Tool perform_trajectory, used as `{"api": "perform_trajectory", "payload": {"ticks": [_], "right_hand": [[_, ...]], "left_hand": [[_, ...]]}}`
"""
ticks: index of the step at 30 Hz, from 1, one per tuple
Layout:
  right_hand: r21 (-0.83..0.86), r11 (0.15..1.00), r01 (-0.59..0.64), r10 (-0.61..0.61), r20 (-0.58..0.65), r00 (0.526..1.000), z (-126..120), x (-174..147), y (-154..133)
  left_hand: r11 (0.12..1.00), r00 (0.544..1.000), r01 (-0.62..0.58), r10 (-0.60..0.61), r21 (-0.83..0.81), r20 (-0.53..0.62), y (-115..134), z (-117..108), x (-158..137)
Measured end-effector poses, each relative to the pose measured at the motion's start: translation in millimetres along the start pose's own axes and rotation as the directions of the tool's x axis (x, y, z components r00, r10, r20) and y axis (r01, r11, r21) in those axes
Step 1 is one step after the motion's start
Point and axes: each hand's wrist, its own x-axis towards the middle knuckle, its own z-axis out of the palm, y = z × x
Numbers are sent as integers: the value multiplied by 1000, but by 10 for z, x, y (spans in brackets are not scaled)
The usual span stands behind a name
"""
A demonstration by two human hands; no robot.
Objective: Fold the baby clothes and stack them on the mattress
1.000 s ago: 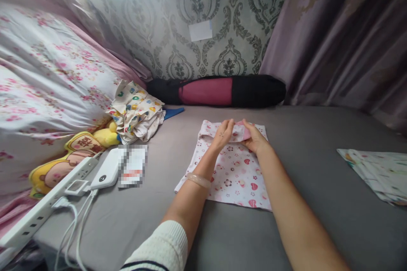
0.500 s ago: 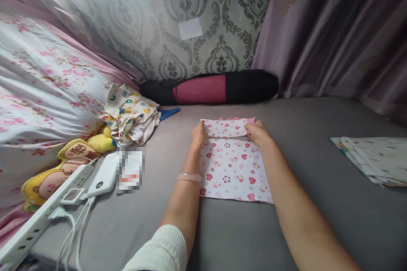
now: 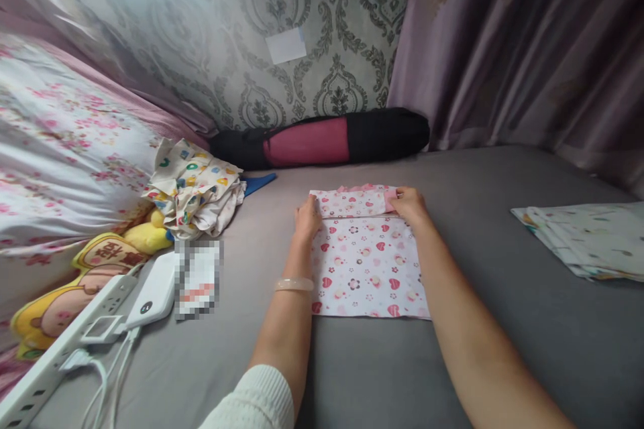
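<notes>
A folded white garment [image 3: 367, 268] printed with red and pink hearts and flowers lies flat on the grey sheet in front of me. Its far part is turned over into a flap with a pink band at the right corner and a pink ruffle along the far edge. My left hand [image 3: 307, 216] grips the left end of this flap, its fingertips partly hidden by the cloth. At the other end, my right hand [image 3: 410, 204] pinches the flap's corner by the pink band. A pale bangle circles my left wrist.
Left of the garment are a crumpled patterned cloth [image 3: 198, 188], a yellow plush toy [image 3: 145, 234], a white power bank [image 3: 155, 291] and a white power strip [image 3: 55, 362] with cables. A black and pink long bag [image 3: 306, 142] lies by the wall. Folded cloth [image 3: 594, 241] lies right.
My right hand has shifted from on top of the flap to its right corner, so more of the pink band shows. My left hand stays at the left end. The view has turned slightly.
</notes>
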Motion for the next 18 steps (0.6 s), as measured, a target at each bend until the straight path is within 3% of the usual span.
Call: {"api": "perform_trajectory", "payload": {"ticks": [7, 10, 14, 18], "right_hand": [[-174, 979, 109, -123, -75, 990, -24, -98, -60], [-269, 934, 235, -267, -88, 960, 60, -191, -188], [-306, 809, 502, -501, 89, 861, 310, -376, -372], [-337, 725, 601, -536, 271, 799, 532, -534, -431]], "left_hand": [[988, 986, -147, 151, 52, -68, 334, -6, 0], [967, 970, -235, 240, 95, -39, 537, 70, -37], [944, 959, -284, 284, 168, 24, 628, 201, -94], [928, 959, -283, 271, 241, 83, 555, 296, -112]]}}
